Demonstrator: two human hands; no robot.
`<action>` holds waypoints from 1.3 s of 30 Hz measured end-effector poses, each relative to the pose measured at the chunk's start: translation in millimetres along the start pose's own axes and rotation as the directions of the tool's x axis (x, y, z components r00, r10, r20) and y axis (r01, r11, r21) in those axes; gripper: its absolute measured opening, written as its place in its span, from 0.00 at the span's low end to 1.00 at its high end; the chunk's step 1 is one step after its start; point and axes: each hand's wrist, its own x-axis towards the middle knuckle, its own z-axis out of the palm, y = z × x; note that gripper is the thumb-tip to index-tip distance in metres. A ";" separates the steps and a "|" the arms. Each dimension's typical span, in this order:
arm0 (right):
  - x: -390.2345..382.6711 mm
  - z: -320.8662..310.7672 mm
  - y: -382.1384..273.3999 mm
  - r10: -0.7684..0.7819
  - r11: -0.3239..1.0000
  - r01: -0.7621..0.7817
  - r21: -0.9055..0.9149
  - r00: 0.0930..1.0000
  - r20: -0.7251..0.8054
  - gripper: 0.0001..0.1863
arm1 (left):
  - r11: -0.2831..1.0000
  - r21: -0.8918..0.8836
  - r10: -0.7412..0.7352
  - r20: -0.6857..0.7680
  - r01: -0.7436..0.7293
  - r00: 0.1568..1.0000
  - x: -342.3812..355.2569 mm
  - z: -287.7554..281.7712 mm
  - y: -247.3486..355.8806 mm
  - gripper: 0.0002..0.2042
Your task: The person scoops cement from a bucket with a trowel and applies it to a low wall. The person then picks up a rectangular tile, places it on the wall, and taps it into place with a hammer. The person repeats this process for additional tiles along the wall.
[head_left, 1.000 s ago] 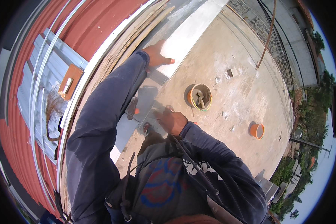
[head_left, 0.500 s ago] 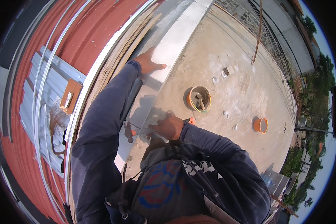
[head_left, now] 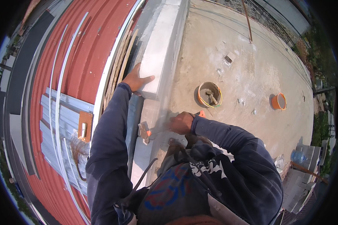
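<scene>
My left hand (head_left: 136,79) lies against the near end of a long white block (head_left: 159,56) on a low wall. Its thumb stretches over the top while the other fingers, partly hidden, run along the left side. My right hand (head_left: 181,123) is closed round the handle of a hammer (head_left: 144,132), whose orange grip end shows behind the fist. The hammer's head, smeared by motion, hangs over the lower, shaded course of the wall (head_left: 149,108). Right of the wall, an orange bucket (head_left: 199,98) holds grey mortar and a trowel (head_left: 212,98).
A smaller orange bucket (head_left: 279,101) and a broken block piece (head_left: 229,57) sit on the concrete floor (head_left: 248,127). Left of the wall are wooden planks (head_left: 120,63) and a red metal roof (head_left: 90,45). Grey blocks (head_left: 302,180) and a clear water bottle (head_left: 298,156) are at the right.
My view has shifted, so the buckets appear farther right. My left hand remains at the block's near end. The hammer has moved in my right hand and its head looks slightly larger.
</scene>
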 end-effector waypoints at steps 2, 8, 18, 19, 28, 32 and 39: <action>1.9 -1.7 5.3 0.156 0.985 -0.150 0.087 0.985 -0.076 0.20 | 0.999 0.007 0.050 -0.018 -0.050 0.999 12.7 -0.5 -21.0 0.53; -16.3 23.9 -25.1 0.267 0.883 -0.259 0.393 0.963 0.035 0.19 | 0.998 0.006 0.061 -0.009 -0.061 0.998 18.6 3.1 -27.3 0.52; -104.4 41.2 69.1 0.664 0.272 -0.234 0.933 0.748 -0.006 0.25 | 0.982 0.149 0.122 -0.020 -0.117 0.992 52.7 -9.3 -8.6 0.53; -99.2 31.1 80.6 0.705 0.147 -0.144 0.979 0.709 -0.002 0.25 | 0.981 0.131 0.146 -0.030 -0.141 0.989 67.9 -11.7 -5.5 0.53; 27.9 -25.2 239.6 0.867 -0.341 0.297 0.892 0.466 0.177 0.18 | 0.966 0.229 0.154 -0.142 -0.119 0.978 257.7 -36.9 58.1 0.53; 84.6 -61.1 296.1 0.831 -0.437 0.488 0.756 0.540 0.131 0.13 | 0.966 0.204 0.194 -0.170 -0.158 0.966 324.1 -52.5 104.6 0.53; 158.1 -133.9 347.3 0.804 -0.496 0.534 0.685 0.580 0.129 0.13 | 0.950 0.098 0.308 -0.144 -0.296 0.940 387.8 -58.3 138.4 0.52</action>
